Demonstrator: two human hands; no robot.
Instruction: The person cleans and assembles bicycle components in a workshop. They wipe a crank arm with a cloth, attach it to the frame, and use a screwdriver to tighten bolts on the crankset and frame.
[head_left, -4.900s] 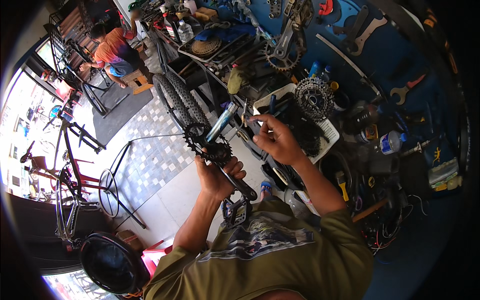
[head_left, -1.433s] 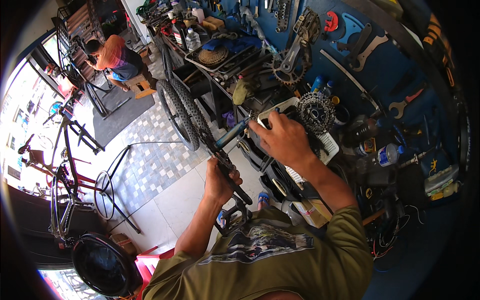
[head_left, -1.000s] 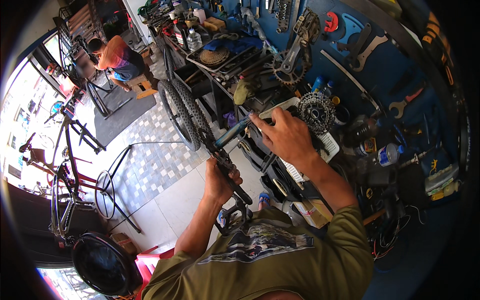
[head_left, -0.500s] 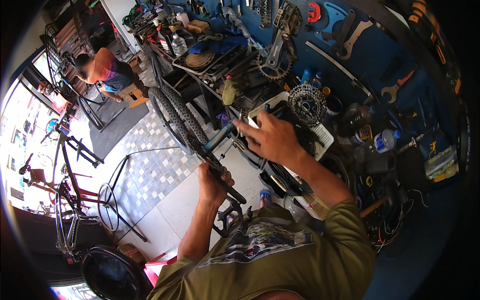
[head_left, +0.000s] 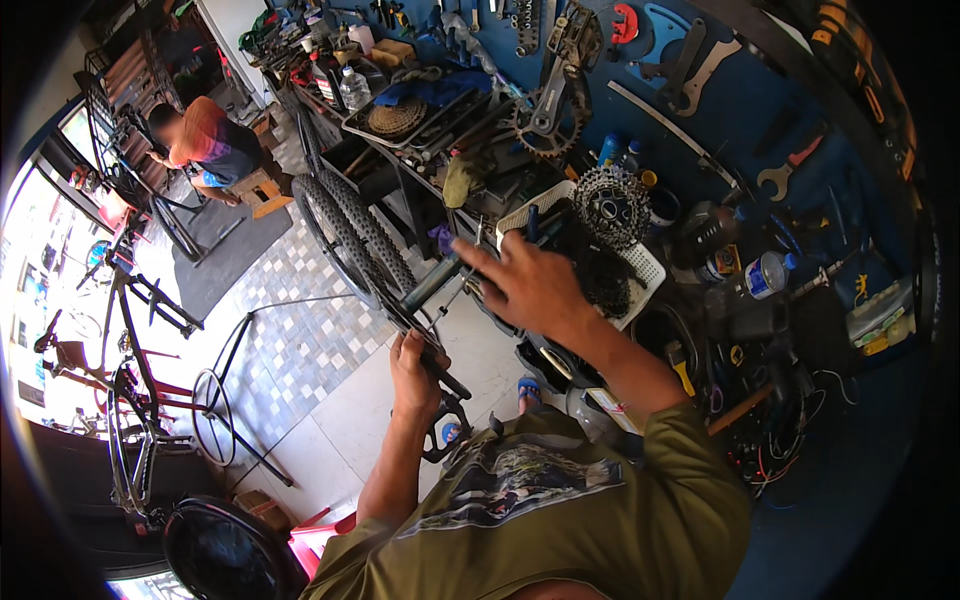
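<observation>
My left hand (head_left: 414, 372) is closed round a dark bicycle frame tube (head_left: 452, 381), whose end sticks out past the fingers. A black pedal (head_left: 446, 430) hangs just below it. My right hand (head_left: 535, 285) is slightly blurred, its index finger stretched out and its other fingers loosely bent. Nothing shows in its grasp. Close to that index fingertip is a grey-blue frame tube (head_left: 432, 283); whether they touch I cannot tell. Beyond the frame stand knobby bicycle tyres (head_left: 365, 235).
Right of my right hand, a white plastic basket (head_left: 645, 275) holds dark parts, with a cassette (head_left: 612, 207) at its edge. Tools hang on the blue wall (head_left: 740, 120). A cluttered bench (head_left: 420, 140) lies ahead. Far left, a person (head_left: 215, 150) sits near a bare bicycle frame (head_left: 140, 330).
The frame in my left hand has turned slightly, and the pedal sits lower. My right hand has shifted a little left and down. The person at the back has raised their arms.
</observation>
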